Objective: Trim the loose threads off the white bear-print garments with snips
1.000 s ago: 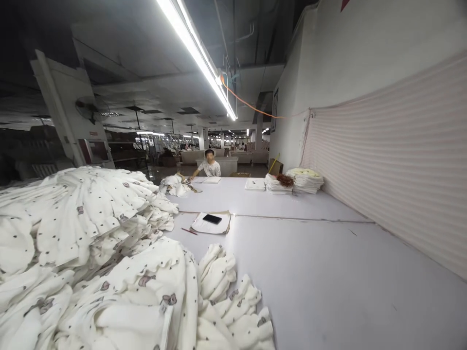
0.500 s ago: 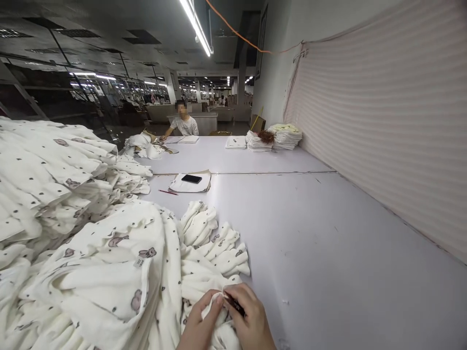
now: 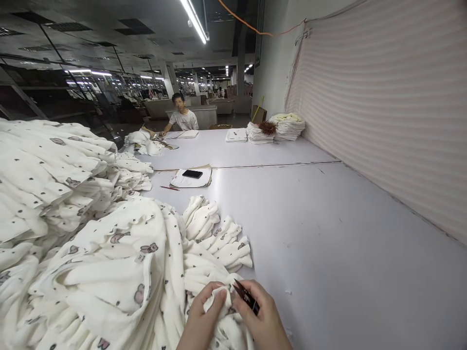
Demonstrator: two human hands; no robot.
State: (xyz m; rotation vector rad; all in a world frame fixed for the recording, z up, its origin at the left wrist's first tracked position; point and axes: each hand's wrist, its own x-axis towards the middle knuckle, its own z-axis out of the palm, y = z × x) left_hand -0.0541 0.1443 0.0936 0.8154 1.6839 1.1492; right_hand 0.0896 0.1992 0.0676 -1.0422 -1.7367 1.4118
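Thread snips (image 3: 247, 297), dark with pointed blades slightly apart, lie in my right hand (image 3: 260, 311), whose fingers are wrapped round them. Beside it, my left hand (image 3: 206, 311) pinches a gathered edge of a white garment (image 3: 228, 330) between thumb and fingers. The blade tips point up and left, close to the pinched cloth but apart from it. To the left lies a heap of white garments (image 3: 109, 272) printed with bears and small dark dots. A small size label (image 3: 140, 257) shows at one neckline.
A taller garment pile (image 3: 44, 165) rises at the left. Ahead on the pale table (image 3: 310, 233) are papers (image 3: 182, 181) with a phone (image 3: 192, 173) on top and a red pencil (image 3: 170, 188). Folded stacks (image 3: 288, 129) stand far right; a person (image 3: 183, 118) sits at the far edge.
My right hand has moved slightly right, away from the cloth, and the snips' blades now show clear of it. My left hand keeps its pinch. The view has tilted down a little.
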